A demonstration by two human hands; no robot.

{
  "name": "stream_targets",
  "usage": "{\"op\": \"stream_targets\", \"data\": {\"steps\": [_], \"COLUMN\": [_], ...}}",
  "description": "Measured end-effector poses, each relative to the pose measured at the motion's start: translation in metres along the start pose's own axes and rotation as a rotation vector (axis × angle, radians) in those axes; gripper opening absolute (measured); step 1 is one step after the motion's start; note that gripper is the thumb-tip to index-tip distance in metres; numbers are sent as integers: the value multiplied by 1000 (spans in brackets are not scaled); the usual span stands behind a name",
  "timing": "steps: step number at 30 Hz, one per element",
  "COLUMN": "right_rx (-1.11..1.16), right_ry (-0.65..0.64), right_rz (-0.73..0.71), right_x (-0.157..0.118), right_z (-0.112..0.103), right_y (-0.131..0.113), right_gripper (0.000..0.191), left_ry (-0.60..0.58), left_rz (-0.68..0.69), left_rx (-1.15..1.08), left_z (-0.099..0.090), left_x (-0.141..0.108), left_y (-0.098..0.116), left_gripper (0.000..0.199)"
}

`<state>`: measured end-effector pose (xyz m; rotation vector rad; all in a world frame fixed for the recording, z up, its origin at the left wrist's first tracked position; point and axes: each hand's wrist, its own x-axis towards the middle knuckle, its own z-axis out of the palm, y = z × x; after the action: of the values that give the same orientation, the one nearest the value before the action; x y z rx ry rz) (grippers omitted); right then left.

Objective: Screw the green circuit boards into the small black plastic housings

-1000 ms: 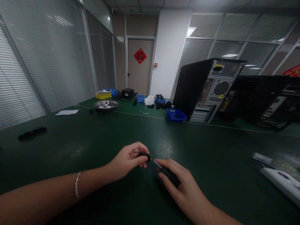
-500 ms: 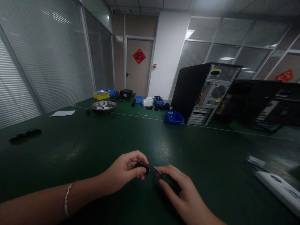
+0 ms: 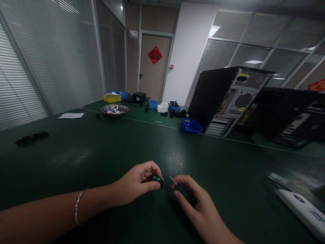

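Observation:
Between the thumb and fingers of my left hand [image 3: 142, 179] is a small black part with a green circuit board [image 3: 156, 178] facing up. My fingers cover some of it. My right hand [image 3: 195, 196] is closed around the dark handle of a screwdriver [image 3: 173, 179]; its thin metal shaft sticks out past the fingertips. The shaft's tip points up and left towards the small part, with a short gap between them. Both hands are just above the green table [image 3: 122, 145].
A metal bowl [image 3: 115, 110] and a blue bin [image 3: 191, 125] sit farther back. At the right stands a black computer tower [image 3: 228, 101]. Two dark pieces [image 3: 31, 137] lie far left, near a paper sheet [image 3: 71, 115]. A white box [image 3: 302, 211] is at the right edge.
The small part has turned in my left hand so its green board faces up. The screwdriver has shifted slightly with my right hand. The whole view has swung a little.

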<state>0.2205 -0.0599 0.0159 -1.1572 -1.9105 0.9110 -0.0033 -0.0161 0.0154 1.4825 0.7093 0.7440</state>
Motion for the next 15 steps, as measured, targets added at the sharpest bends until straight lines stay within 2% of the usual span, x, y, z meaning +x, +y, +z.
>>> {"op": "stream_targets", "data": {"steps": [6,10,15], "right_rx": [12,1,-97], "right_ry": [7,5,-18], "right_rz": [-11,-16,-125], "right_x": [0,1,4], "right_z": [1,1,0], "right_y": [0,5,10], "right_gripper": [12,15,22], "left_ry": [-37,-44,-22], "left_rz": [10,20,8], "left_rx": [-17,-125,-271], "left_z": [-1,-2,-5], "left_x": [1,4,10], "left_y": [-1,-8,-17], "left_gripper": [20,24,24]}}
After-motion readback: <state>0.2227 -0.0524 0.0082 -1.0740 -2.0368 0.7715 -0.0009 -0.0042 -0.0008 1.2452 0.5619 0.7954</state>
